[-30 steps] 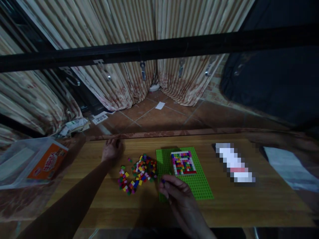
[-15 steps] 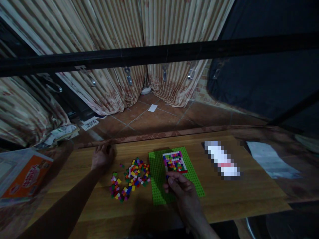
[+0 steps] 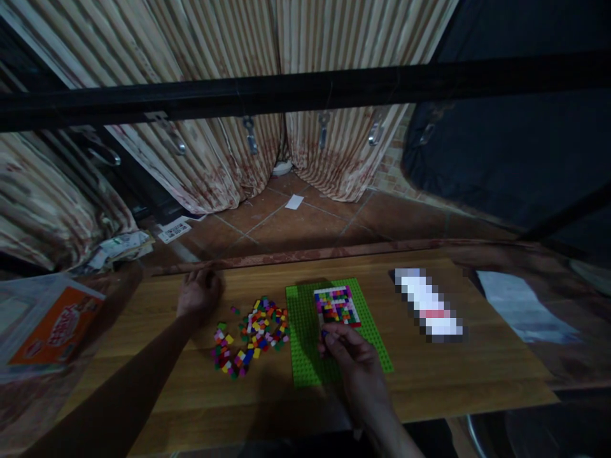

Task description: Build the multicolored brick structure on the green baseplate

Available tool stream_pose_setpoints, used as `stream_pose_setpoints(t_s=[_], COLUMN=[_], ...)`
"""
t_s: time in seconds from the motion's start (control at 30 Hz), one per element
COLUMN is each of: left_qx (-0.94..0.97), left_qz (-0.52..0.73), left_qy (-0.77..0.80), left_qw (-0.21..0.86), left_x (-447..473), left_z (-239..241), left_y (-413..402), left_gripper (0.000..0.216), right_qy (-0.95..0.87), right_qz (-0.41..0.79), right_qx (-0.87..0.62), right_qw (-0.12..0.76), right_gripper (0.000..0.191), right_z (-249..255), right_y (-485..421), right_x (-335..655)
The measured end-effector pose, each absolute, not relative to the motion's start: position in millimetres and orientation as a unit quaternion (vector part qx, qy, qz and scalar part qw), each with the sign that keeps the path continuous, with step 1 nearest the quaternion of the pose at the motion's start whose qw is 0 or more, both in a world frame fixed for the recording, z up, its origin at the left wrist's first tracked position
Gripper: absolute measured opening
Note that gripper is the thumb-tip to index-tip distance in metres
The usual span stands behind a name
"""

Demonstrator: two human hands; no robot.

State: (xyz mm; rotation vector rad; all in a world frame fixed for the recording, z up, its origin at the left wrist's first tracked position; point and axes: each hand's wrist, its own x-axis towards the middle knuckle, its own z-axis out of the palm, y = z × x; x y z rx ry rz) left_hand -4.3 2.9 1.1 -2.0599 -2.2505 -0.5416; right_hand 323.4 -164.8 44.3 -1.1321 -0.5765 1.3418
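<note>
My right hand (image 3: 356, 362) is over the lower part of a green studded baseplate (image 3: 305, 375), thumb and fingertips pinched on a small dark blue toy brick (image 3: 325, 333). Just beyond the fingertips, a rectangular patch of multicoloured bricks (image 3: 337, 305) with a white row along its far edge sits on the baseplate; my fingers hide its near left corner. My left hand (image 3: 196, 294) rests on the table near its far edge, fingers loosely bent and thumb apart, with nothing seen in it. Between that hand and the baseplate lies a loose pile of small coloured bricks (image 3: 258, 331).
A blurred-out flat object (image 3: 427, 302) lies on the wooden table (image 3: 415, 394) right of the baseplate. Beyond the right edge is a pale sheet (image 3: 525, 305). At far left stands a clear plastic box (image 3: 28, 292) with an orange label. A dark bar (image 3: 286, 92) with hooks crosses in front of curtains.
My right hand keeps its pinch on the brick and has risen slightly towards the near edge of the brick patch. The view has shifted a little; my left hand stays put.
</note>
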Motion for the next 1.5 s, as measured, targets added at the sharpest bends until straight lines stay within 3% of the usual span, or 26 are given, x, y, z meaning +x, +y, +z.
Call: stream_pose_setpoints(t_s=[1.5], left_qx=[-0.667], left_qz=[-0.173], left_qy=[-0.724], left_qw=[0.030], left_x=[-2.4], left_z=[0.7], left_y=[2.6], left_gripper=[0.045], right_qy=[-0.238], right_qz=[0.575], right_qx=[-0.523], right_qw=[0.582], right_gripper=[0.028], right_z=[45.1], right_y=[-167.5], right_x=[323.3])
